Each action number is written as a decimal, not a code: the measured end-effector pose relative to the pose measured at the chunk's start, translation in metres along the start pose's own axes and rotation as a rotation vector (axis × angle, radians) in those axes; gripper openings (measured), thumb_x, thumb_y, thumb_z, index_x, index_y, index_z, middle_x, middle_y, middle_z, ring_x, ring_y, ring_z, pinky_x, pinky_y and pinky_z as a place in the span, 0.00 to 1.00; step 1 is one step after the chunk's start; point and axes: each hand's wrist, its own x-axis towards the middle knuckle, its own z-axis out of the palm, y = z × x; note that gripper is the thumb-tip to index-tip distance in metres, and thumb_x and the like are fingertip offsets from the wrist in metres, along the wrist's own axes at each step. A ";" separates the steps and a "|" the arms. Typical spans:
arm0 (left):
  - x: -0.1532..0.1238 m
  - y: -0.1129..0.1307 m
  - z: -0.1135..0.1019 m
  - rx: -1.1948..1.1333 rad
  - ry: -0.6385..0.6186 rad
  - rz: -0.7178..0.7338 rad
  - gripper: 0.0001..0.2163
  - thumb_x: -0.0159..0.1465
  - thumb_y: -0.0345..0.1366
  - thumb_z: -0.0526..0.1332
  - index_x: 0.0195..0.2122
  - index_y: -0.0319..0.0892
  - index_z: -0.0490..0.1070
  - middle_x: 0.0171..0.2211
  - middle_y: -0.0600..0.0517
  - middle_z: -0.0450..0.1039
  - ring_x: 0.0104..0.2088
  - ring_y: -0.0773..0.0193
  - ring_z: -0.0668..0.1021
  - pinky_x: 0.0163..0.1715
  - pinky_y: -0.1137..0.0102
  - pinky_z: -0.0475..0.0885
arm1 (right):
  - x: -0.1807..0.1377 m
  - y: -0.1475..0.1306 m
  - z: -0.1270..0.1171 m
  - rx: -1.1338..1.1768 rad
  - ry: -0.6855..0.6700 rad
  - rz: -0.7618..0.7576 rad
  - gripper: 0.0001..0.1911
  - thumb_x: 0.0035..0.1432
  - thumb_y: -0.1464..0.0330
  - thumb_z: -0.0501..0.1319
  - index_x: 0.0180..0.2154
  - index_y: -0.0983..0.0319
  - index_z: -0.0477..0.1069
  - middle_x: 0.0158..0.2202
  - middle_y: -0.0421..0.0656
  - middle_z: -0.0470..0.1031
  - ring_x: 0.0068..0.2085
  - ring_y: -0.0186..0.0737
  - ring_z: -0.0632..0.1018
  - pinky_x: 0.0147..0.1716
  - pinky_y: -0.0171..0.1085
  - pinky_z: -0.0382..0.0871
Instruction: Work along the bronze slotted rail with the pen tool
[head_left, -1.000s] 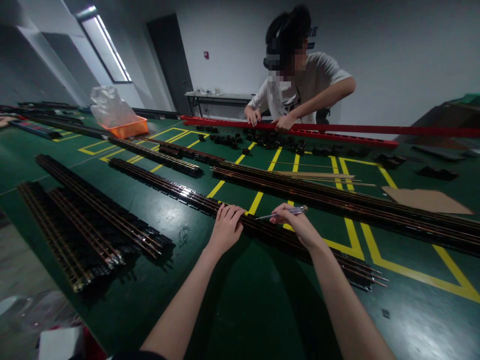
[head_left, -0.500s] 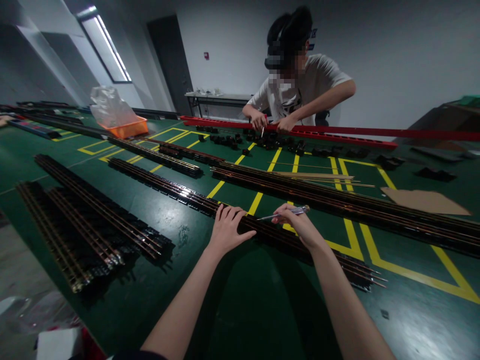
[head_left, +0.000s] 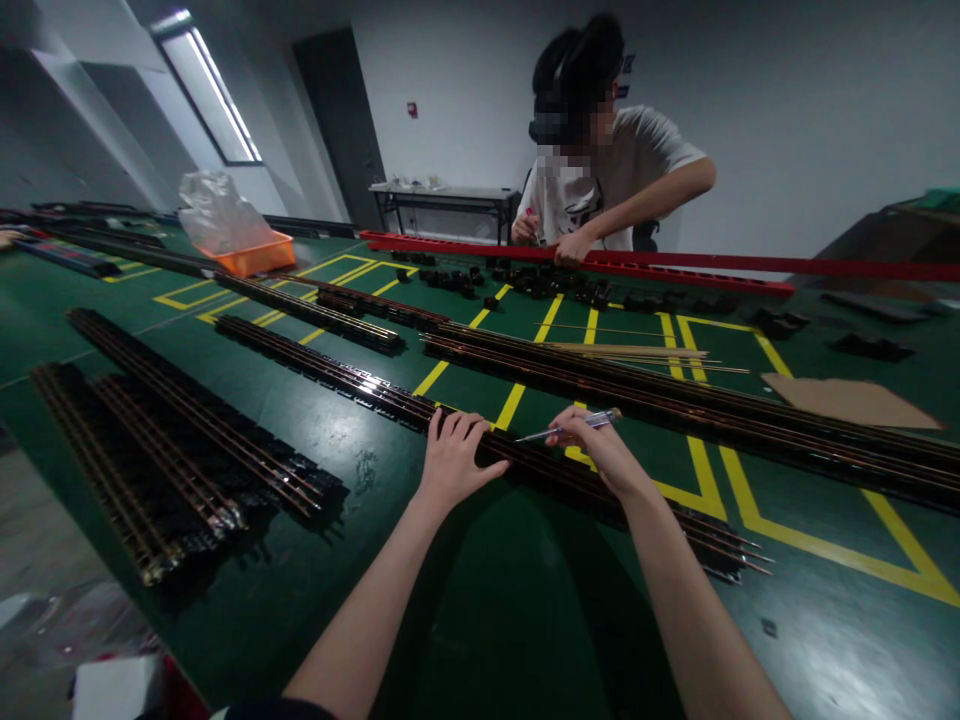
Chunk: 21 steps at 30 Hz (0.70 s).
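Observation:
A long black rail assembly with copper-coloured rods (head_left: 345, 378) lies slantwise on the green table in front of me. My left hand (head_left: 456, 455) rests on it with the fingers spread, the fingertips over its far edge and the thumb pointing right. In my right hand (head_left: 596, 445) is a screwdriver (head_left: 602, 419) with a clear handle, gripped between thumb and fingers. Its thin shaft points left, and the tip is at the rail just right of my left hand. Whether the tip touches a screw is too small to tell.
More rod assemblies (head_left: 210, 440) lie at left, and a longer one (head_left: 637, 385) runs behind mine. Beyond are thin strips (head_left: 637, 351), cardboard (head_left: 851, 400), black parts (head_left: 536, 285) and an orange basket (head_left: 259, 256). Across the table, a co-worker (head_left: 600, 190) handles a red rail (head_left: 697, 262).
My hands and the screwdriver have stayed almost where they were. The co-worker's one hand, holding a red-handled tool, has drawn back from the black parts to behind the red rail.

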 end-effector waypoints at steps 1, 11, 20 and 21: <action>0.000 0.000 0.000 0.001 0.000 0.000 0.19 0.56 0.50 0.62 0.44 0.45 0.70 0.46 0.47 0.73 0.50 0.50 0.71 0.60 0.47 0.53 | 0.000 0.000 0.000 0.003 0.002 -0.001 0.09 0.48 0.61 0.60 0.25 0.60 0.70 0.25 0.41 0.74 0.32 0.39 0.75 0.39 0.40 0.66; 0.000 0.003 -0.002 0.010 0.019 0.011 0.18 0.56 0.48 0.62 0.44 0.44 0.70 0.46 0.47 0.74 0.50 0.50 0.71 0.60 0.47 0.53 | -0.001 0.001 -0.001 0.011 0.016 -0.011 0.08 0.48 0.63 0.59 0.24 0.60 0.70 0.25 0.41 0.74 0.32 0.39 0.75 0.38 0.39 0.65; 0.000 0.002 0.001 0.005 0.065 0.041 0.17 0.57 0.43 0.61 0.45 0.42 0.70 0.45 0.47 0.74 0.51 0.51 0.72 0.62 0.49 0.52 | 0.001 0.003 -0.002 0.024 0.013 -0.009 0.08 0.48 0.63 0.59 0.24 0.60 0.70 0.24 0.40 0.74 0.31 0.38 0.75 0.38 0.39 0.66; 0.000 0.002 0.001 0.003 0.068 0.044 0.16 0.57 0.42 0.61 0.45 0.42 0.70 0.45 0.47 0.74 0.51 0.52 0.72 0.62 0.49 0.52 | 0.001 0.003 -0.002 0.024 0.012 -0.010 0.08 0.48 0.63 0.59 0.24 0.60 0.70 0.24 0.40 0.74 0.31 0.38 0.76 0.38 0.39 0.66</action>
